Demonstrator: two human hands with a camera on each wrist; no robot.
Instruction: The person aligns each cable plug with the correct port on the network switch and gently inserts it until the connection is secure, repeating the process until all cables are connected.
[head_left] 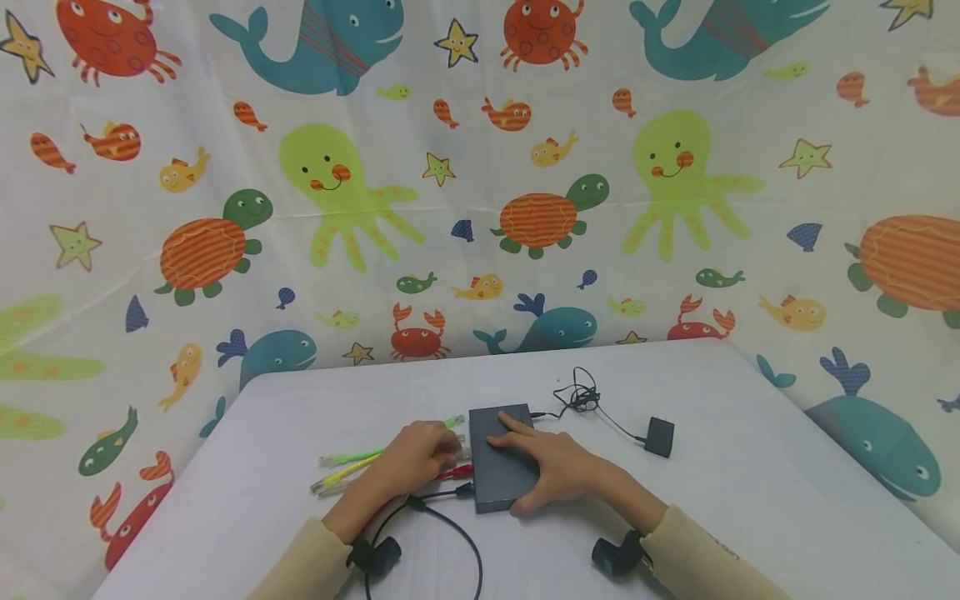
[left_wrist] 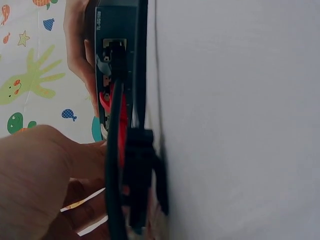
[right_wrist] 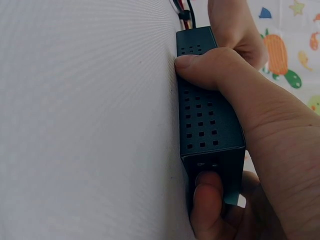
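Note:
A dark grey network switch (head_left: 501,467) lies on the white table, its ports facing left. My right hand (head_left: 558,467) grips it, fingers spread over the top and thumb on its vented side; the right wrist view shows a fingertip (right_wrist: 207,192) against the adjoining side. At the ports, my left hand (head_left: 420,454) has its fingers curled around a whitish network cable (left_wrist: 104,132), whose plug is mostly hidden. A black network cable (head_left: 442,494) and a red network cable (left_wrist: 121,115) sit at the ports nearby. Under and beside the left hand lie a green network cable (head_left: 348,458) and a yellow one (head_left: 348,472).
A thin power cord (head_left: 581,400) runs in a tangle from the switch's far right corner to a black power adapter (head_left: 659,437). The black cable loops toward the table's near edge. A patterned sea-animal curtain (head_left: 480,167) hangs behind the table.

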